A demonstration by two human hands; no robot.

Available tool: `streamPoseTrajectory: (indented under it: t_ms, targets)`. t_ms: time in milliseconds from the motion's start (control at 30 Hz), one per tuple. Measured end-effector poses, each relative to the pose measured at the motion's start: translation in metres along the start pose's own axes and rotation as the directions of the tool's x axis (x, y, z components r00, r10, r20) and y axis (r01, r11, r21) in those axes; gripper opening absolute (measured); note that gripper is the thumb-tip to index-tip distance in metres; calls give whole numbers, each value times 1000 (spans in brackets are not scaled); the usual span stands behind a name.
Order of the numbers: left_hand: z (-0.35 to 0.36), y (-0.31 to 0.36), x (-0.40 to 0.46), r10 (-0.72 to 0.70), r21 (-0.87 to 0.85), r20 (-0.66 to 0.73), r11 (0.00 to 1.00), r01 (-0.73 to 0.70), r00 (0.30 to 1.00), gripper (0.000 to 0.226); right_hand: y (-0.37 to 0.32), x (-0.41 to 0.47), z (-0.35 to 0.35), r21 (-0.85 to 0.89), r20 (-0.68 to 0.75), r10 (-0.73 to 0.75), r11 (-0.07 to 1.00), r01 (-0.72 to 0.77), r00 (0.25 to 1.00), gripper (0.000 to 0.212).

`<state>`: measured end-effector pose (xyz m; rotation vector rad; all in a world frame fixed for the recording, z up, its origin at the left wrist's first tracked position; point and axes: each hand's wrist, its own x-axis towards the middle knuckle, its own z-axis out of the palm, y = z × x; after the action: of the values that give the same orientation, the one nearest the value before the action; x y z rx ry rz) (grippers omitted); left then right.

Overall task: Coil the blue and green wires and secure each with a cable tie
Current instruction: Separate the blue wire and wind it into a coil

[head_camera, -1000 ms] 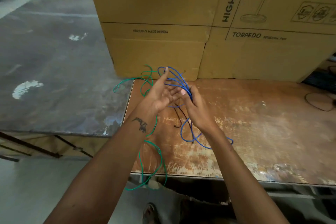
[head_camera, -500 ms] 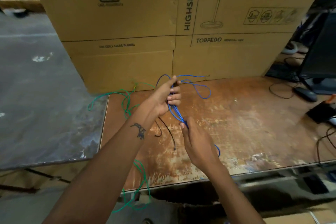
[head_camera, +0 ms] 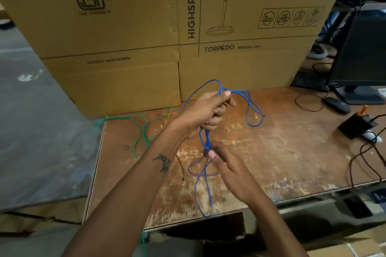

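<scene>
Just in front of the stacked cardboard boxes point(head_camera: 129, 81), over the worn brown surface point(head_camera: 292, 152), we find the blue wire point(head_camera: 205, 137) stretched as a short bundle between the two hands. Our left hand point(head_camera: 205, 110) sits farther toward the boxes, its fingers curled round the gathered strands, with loose blue loops spilling out beyond it toward the boxes and to the right. Our right hand point(head_camera: 227, 168) is nearer us, thumb and fingers pinching the same bundle at its lower end, and slack loops hang from there past the surface's front edge. So the bundle's long axis runs from the boxes straight back toward us, and the next turn of the coil, we judge, falls to the right hand, which holds the free length. The green wire point(head_camera: 142, 129) lies untouched on the surface, left of the boxes' front corner and trailing off the edge (no cable tie that we can make out). Against the earlier frames, the left hand has gone from open-palmed to clenched, and the right has slid down the strands.
</scene>
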<state>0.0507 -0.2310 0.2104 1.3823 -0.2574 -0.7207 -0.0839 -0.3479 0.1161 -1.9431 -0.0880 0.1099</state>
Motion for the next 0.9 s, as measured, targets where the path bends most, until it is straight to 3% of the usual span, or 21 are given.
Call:
streamPoseTrajectory:
  t_ms: [133, 167, 233, 333, 400, 500, 533, 633, 733, 767, 800, 867, 900]
  targets:
    - [-2, 29, 4, 3, 132, -55, 991, 4, 998, 35, 13, 44, -16, 313, -87, 90, 948, -59, 992, 41]
    - [-7, 33, 3, -1, 145, -73, 989, 11, 997, 36, 18, 61, -17, 323, -101, 114, 943, -76, 988, 38]
    - [-18, 35, 1, -18, 160, -113, 986, 36, 993, 37, 25, 90, -17, 314, -126, 144, 944, -98, 982, 53]
    - [-27, 29, -6, -50, 166, -149, 983, 75, 988, 38, 17, 136, -8, 266, -39, 137, 956, -122, 990, 68]
    - [-29, 25, -14, -75, 131, -152, 987, 95, 986, 37, 9, 168, 3, 110, 35, 78, 991, -81, 996, 58]
    - [-35, 27, -30, -103, -6, -139, 995, 103, 985, 37, -5, 205, 16, -155, 75, 66, 986, -54, 995, 22]
    - [-40, 28, -36, -104, -45, -138, 994, 98, 985, 37, -14, 212, 23, -140, 100, 68, 989, -54, 993, 20]
    - [-54, 26, -54, -86, -42, -217, 996, 79, 972, 36, -14, 235, 48, 14, 166, 109, 994, -113, 980, 42]
    - [-68, 16, -70, -96, -79, -288, 994, 76, 953, 37, 103, 305, 63, 30, 239, 68, 997, -78, 969, 16]
    - [-72, 12, -74, -97, -101, -294, 992, 70, 951, 38, 145, 331, 63, 53, 226, 118, 990, -133, 967, 37]
    - [-76, 9, -77, -96, -127, -292, 990, 61, 952, 39, 160, 334, 66, 62, 224, 77, 994, -93, 972, 54]
    - [-82, 5, -82, -97, -186, -284, 982, 44, 954, 41, 113, 291, 62, 73, 173, -34, 997, 22, 984, 40]
    - [-84, 4, -83, -92, -202, -283, 979, 34, 955, 42, 60, 255, 56, 40, 65, -67, 997, 64, 996, 33]
